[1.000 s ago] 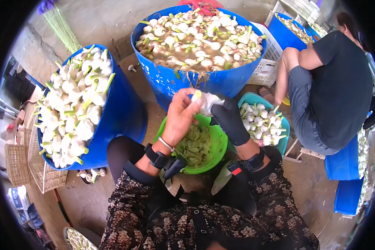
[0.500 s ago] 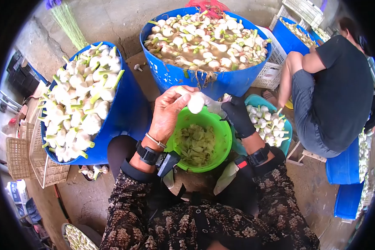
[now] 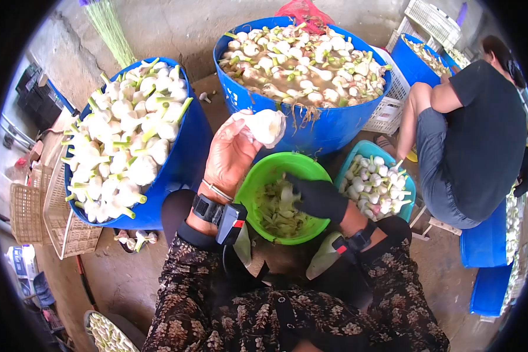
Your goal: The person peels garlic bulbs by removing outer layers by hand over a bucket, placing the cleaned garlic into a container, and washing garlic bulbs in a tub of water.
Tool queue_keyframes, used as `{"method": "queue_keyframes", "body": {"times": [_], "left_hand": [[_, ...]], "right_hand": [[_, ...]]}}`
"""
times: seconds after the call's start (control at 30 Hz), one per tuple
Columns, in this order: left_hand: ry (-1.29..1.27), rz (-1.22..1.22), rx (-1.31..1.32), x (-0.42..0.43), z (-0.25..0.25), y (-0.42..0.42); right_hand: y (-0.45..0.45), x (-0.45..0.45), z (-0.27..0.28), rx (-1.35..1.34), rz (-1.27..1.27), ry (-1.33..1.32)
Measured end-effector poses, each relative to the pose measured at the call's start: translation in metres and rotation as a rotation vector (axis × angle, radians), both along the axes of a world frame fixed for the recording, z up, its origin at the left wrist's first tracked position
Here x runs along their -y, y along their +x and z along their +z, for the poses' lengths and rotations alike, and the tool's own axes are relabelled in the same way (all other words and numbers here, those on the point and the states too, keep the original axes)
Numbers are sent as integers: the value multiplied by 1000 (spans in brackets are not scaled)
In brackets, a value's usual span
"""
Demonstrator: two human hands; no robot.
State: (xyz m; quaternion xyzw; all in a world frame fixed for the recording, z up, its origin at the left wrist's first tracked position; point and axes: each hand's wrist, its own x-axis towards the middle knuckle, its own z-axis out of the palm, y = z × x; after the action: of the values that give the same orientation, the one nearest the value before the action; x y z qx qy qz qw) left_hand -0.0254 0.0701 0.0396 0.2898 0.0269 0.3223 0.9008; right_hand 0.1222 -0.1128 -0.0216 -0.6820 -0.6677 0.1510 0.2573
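My bare left hand (image 3: pixel 232 146) is raised above the green bowl's far left side, its fingers closed round a white garlic bulb (image 3: pixel 267 128). Thin, loose skin shows on the bulb's outer side. Low over the green bowl (image 3: pixel 318 176) is my right hand (image 3: pixel 320 198) in a black glove, slightly blurred, with its fingers apart. Pale garlic skins (image 3: pixel 276 220) lie in the bowl, some right beside the gloved fingertips. A teal basin (image 3: pixel 412 196) of garlic bulbs with short stems (image 3: pixel 372 182) stands just right of that hand.
Blue tubs heaped with garlic stand at left (image 3: pixel 188 158) and ahead (image 3: pixel 311 129); the far one holds murky water. At right a person in a black shirt (image 3: pixel 481 141) sits bent forward. Plastic crates (image 3: pixel 70 229) are at left. A container of pale stems (image 3: pixel 108 334) sits at lower left.
My right hand has come away from the bulb and down into the green bowl. My left hand has lifted the bulb and turned it upward.
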Motion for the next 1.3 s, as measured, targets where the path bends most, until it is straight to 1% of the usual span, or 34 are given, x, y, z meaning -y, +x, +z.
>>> {"method": "queue_keyframes", "body": {"times": [0.03,0.07,0.17,0.27,0.37,0.47,0.57,0.6,0.67,0.73,0.77,0.83,0.87,0.9,0.93,0.97,1.03,1.1,1.13,1.17,1.23,1.3], "left_hand": [[-19,-6,-9,3,0,0],[-40,-12,-18,7,0,1],[-57,-45,-42,19,5,7],[-12,-88,-89,19,-10,15],[14,-140,-80,19,-19,22],[-33,-94,-62,22,-14,27],[-45,-45,-74,16,-12,34],[-60,-37,-84,18,-8,38],[-84,-31,-103,21,-6,46],[-103,-28,-107,21,-9,54],[-72,-47,-107,20,-17,62],[-8,-80,-100,16,-35,82],[77,-20,-199,42,-16,95],[145,-13,-289,69,3,108],[252,-134,-292,85,12,118],[331,-152,-215,102,22,125],[469,-51,-199,108,27,131],[528,3,-242,84,21,120],[516,13,-346,71,18,112],[528,60,-422,61,17,104],[431,166,-460,44,18,88],[309,243,-361,23,7,83]], "right_hand": [[3,-3,4,-44,-48,129],[14,-8,-1,-219,-130,196],[11,-18,53,-669,-142,500],[17,-26,78,-754,-126,432],[26,-19,79,-859,-117,220],[43,-7,63,-477,-86,201],[34,7,27,-126,108,213],[27,11,16,-32,115,214],[12,15,2,152,112,212],[20,19,7,214,-13,128],[25,19,13,252,-73,92],[30,17,-1,286,8,-2],[30,17,-6,301,51,-56],[29,19,-4,312,86,-18],[27,21,1,326,125,16],[26,22,4,338,168,50],[34,23,1,260,124,99],[43,28,22,183,37,119],[48,27,31,149,-20,107],[56,24,38,55,-71,209],[78,17,52,-137,-170,403],[105,2,76,-25,-321,545]]}}
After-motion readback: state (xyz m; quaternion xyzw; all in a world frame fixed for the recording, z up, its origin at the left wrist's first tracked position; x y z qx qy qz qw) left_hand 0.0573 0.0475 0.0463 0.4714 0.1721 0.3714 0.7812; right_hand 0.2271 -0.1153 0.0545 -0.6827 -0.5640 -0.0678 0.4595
